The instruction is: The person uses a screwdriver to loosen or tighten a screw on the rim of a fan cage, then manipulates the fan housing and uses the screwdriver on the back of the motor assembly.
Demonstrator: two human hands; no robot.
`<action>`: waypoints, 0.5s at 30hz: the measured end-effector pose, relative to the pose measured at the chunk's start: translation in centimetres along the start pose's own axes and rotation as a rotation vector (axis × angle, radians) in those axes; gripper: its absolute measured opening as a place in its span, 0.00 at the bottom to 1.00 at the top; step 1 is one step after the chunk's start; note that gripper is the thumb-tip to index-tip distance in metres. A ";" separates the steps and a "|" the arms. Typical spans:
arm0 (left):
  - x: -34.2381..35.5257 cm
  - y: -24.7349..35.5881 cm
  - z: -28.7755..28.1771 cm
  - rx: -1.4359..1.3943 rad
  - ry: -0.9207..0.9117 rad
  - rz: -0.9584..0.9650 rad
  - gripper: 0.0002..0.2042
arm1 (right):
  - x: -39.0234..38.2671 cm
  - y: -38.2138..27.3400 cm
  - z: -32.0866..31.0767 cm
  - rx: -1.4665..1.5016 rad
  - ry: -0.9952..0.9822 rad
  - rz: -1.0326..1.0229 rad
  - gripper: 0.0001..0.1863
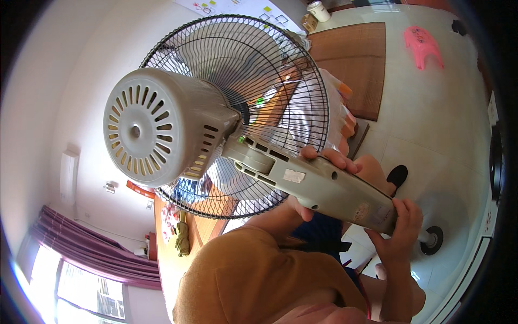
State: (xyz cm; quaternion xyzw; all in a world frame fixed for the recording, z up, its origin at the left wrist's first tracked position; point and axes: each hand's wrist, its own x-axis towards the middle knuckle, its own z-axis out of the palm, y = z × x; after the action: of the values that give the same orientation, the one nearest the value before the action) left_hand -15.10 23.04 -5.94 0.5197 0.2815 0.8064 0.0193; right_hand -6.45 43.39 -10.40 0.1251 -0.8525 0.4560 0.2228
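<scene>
A beige electric fan (186, 116) is held up in front of me, tilted, with the slotted motor housing facing me. Its round black wire guard (318, 81) spreads behind the housing. My left hand (337, 159) is closed around the beige neck housing (324, 181), with fingers over the far edge and the thumb showing at the near edge. At the lower end of that housing, my right hand (399, 224) is closed, its fingers over one side and the thumb near the other. The palms and part of the left hand are hidden behind the neck.
A brown mat (350, 70) lies on the tiled floor beyond the fan, with a pink plastic stool (422, 47) farther right. A dark slipper (397, 175) and a dark round-ended post (431, 241) are near my right hand. A wooden table (202, 224) carries a folded olive umbrella (183, 237).
</scene>
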 end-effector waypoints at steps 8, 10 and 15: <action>-1.7 1.7 -1.5 0.023 0.040 0.048 0.44 | 0.9 1.8 1.3 0.075 -0.418 0.059 0.41; -2.0 1.9 -1.6 0.018 0.049 0.086 0.44 | 0.0 1.5 2.5 0.096 -0.348 0.074 0.41; -3.3 1.6 -1.1 -0.019 0.194 0.216 0.39 | -1.1 1.5 4.0 -0.053 -0.283 -0.019 0.36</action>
State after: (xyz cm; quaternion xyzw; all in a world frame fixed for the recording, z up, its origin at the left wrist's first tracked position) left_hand -14.14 20.18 -8.24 0.4665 0.2169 0.8527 -0.0902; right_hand -7.15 40.91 -14.00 0.1900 -0.8859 0.4091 0.1080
